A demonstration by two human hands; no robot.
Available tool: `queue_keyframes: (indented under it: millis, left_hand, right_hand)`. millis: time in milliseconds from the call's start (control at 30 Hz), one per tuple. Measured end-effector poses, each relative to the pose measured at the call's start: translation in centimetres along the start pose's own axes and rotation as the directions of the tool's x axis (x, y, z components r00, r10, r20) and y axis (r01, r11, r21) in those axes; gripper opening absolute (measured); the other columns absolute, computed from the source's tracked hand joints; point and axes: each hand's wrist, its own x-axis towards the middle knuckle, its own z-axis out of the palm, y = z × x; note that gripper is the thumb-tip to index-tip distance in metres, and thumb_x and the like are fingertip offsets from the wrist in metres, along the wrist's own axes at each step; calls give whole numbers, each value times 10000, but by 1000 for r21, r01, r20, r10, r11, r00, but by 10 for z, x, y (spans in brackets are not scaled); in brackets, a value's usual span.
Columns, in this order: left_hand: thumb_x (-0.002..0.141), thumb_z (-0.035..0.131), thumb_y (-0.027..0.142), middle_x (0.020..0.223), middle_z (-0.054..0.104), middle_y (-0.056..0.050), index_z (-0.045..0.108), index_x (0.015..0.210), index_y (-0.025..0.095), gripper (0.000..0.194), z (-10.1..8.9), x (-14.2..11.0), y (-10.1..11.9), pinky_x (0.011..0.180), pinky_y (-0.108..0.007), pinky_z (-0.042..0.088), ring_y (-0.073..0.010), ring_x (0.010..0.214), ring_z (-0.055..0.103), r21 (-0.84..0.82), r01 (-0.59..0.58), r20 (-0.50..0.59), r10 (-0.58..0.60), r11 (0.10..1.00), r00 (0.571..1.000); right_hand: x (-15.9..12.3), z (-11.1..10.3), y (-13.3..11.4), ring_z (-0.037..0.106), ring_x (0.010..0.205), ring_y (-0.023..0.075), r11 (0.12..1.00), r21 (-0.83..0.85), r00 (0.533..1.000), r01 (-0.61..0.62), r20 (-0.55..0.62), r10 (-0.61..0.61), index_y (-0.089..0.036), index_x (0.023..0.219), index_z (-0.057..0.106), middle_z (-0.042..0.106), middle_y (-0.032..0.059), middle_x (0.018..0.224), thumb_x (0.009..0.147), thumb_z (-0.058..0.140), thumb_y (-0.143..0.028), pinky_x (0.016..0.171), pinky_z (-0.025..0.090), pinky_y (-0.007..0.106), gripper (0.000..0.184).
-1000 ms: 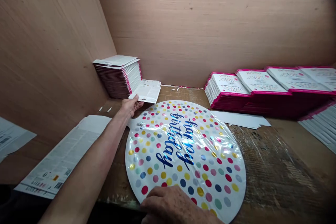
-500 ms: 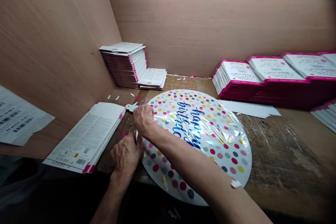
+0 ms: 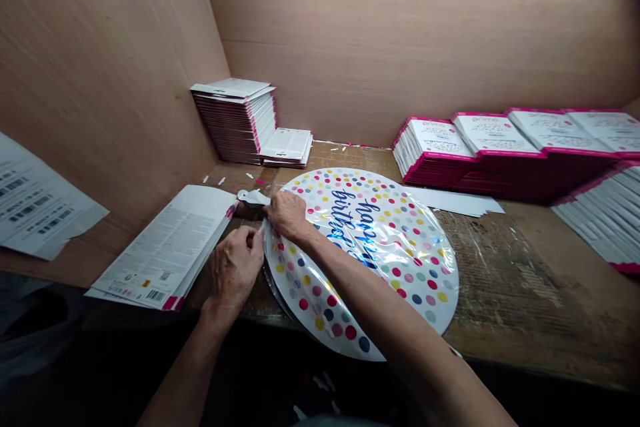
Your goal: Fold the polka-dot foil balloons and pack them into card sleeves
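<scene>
A flat, round foil balloon (image 3: 420, 247) lies on the cardboard-covered table, white with coloured dots and blue "happy birthday" lettering. At its left edge my right hand (image 3: 287, 213) is closed, gripping the rim with the fingertips hidden beneath. My left hand (image 3: 234, 263) is closed beside it, thumb and forefinger pinched on the same edge. This edge looks slightly lifted, with more layers showing below. A pale tab with a round end (image 3: 250, 197) sticks out just left of my right hand. My right forearm covers part of the balloon.
Left of my hands lie printed card packets (image 3: 165, 247). Stacked packets (image 3: 233, 120) stand in the back corner. Pink-edged packets (image 3: 490, 140) line the back right, with more (image 3: 605, 213) at the right edge. White card strips (image 3: 455, 200) lie behind the balloon. Wooden panels enclose the back and left.
My hands have come up to the balloon's left rim and closed there, and that edge has risen a little. The view has shifted slightly, showing more of the packets on the right.
</scene>
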Motion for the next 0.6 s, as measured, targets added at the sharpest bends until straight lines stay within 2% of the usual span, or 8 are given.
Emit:
queue_keyframes:
  millis: [100, 233, 367, 433, 500, 600]
  left_hand:
    - [931, 382, 337, 1020, 749, -106, 721, 1008, 211, 371, 2, 26, 4, 710, -300, 419, -260, 928, 685, 6, -45, 0, 45, 999, 999]
    - [918, 395, 341, 1043, 753, -108, 747, 1038, 229, 389, 11, 55, 2, 711, -299, 432, -271, 937, 689, 39, -64, 65, 61, 997, 996]
    - [913, 407, 334, 1108, 747, -71, 711, 1171, 235, 411, 20, 69, -5, 787, -257, 455, -222, 997, 679, -59, -138, 83, 142, 989, 986]
    - [911, 404, 329, 1083, 754, -54, 714, 1158, 236, 406, 22, 72, -6, 785, -235, 457, -199, 982, 681, -84, -171, 139, 181, 982, 974]
    - [903, 415, 349, 1035, 761, -66, 725, 1113, 243, 389, 23, 73, -5, 752, -249, 464, -219, 948, 689, -21, -177, 194, 178, 984, 965]
    - [906, 420, 404, 990, 754, -130, 711, 1119, 234, 399, 23, 68, -1, 741, -319, 474, -296, 937, 694, 168, -203, 202, 168, 965, 965]
  right_hand:
    - [-2, 3, 7, 639, 1096, 280, 995, 49, 996, -90, -15, 91, -125, 1137, 662, 687, 171, 1147, 924, 443, -219, 874, 502, 382, 319]
    - [2, 6, 9, 657, 1048, 256, 983, 126, 991, -132, -5, 133, -164, 1036, 700, 717, 122, 1071, 853, 526, -226, 838, 498, 330, 261]
    - [2, 8, 15, 668, 992, 235, 966, 211, 988, -148, -18, 155, -176, 951, 720, 731, 104, 994, 880, 493, -290, 815, 491, 309, 263]
    - [1, 9, 18, 670, 968, 223, 955, 254, 987, -151, -20, 161, -177, 906, 723, 735, 101, 968, 878, 490, -287, 801, 487, 294, 259]
    - [2, 10, 19, 673, 932, 217, 942, 297, 986, -157, -14, 168, -172, 854, 722, 738, 97, 927, 833, 533, -258, 766, 486, 277, 209]
    - [1, 10, 25, 676, 853, 202, 903, 398, 981, -163, -33, 192, -176, 799, 715, 731, 65, 819, 753, 597, -260, 700, 479, 251, 152]
